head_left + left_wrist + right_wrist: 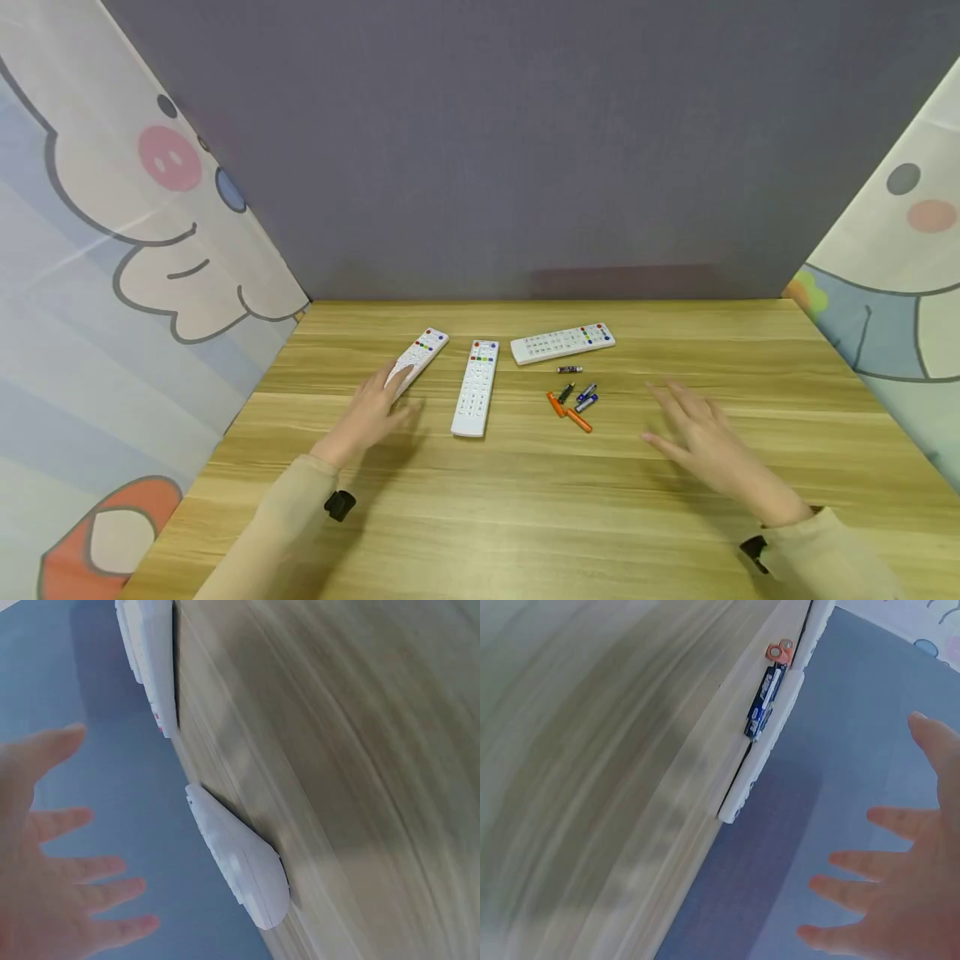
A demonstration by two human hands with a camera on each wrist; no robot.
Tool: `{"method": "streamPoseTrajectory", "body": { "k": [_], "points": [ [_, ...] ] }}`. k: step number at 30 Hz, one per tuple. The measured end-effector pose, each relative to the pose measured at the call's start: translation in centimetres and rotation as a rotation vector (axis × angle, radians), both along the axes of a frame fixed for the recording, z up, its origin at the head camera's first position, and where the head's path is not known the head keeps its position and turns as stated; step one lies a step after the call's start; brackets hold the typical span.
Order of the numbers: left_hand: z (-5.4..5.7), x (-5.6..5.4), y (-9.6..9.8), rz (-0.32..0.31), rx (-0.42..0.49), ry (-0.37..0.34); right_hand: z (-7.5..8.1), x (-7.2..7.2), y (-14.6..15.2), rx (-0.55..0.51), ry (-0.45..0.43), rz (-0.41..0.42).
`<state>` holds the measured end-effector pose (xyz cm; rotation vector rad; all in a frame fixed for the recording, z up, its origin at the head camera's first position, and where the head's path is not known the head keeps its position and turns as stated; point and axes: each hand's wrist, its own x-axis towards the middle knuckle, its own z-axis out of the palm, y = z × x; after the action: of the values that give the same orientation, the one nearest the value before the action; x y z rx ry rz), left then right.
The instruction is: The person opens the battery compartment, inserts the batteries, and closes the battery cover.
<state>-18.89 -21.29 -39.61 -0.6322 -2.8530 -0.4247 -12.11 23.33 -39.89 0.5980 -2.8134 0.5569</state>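
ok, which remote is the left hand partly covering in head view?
The leftmost remote, slanting up rightward, its near end partly behind the left hand; the middle remote and rightmost remote show whole.

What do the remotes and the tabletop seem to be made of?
The remotes look like smooth, hard plastic, judging by their even white colour and rounded, moulded ends. The tabletop is probably wood or wood-print laminate, satin-looking: grain streaks run across it.

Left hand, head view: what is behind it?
Behind the left hand lie wood-grain tabletop and a white remote control, its colored-button end visible; its near end is covered.
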Motion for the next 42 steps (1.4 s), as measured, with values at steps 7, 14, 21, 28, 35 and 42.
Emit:
{"method": "streamPoseTrajectory", "body": {
  "k": [7,14,21,28,35,42],
  "points": [
    [-0.2,-1.8,0.2,0.015,0.025,0.033,-0.1,-0.4,-0.8,0.011,0.012,0.015],
    [-0.3,-3.5,0.1,0.019,0.031,0.028,-0.1,-0.6,-1.8,-0.010,0.022,0.024],
    [-0.6,-4.8,0.1,0.051,0.029,0.019,-0.3,-1.0,-2.6,-0.009,0.027,0.051],
    [-1.2,-6.0,0.2,0.089,-0.007,0.000,-0.6,-1.3,-3.4,-0.034,0.016,0.074],
    [-1.8,-6.8,0.3,0.101,-0.008,0.020,-1.0,-1.5,-4.0,-0.070,0.018,0.097],
    [-2.3,-7.6,0.5,0.119,-0.023,-0.033,-1.1,-1.5,-4.6,-0.152,-0.040,0.128]
  ]
}}
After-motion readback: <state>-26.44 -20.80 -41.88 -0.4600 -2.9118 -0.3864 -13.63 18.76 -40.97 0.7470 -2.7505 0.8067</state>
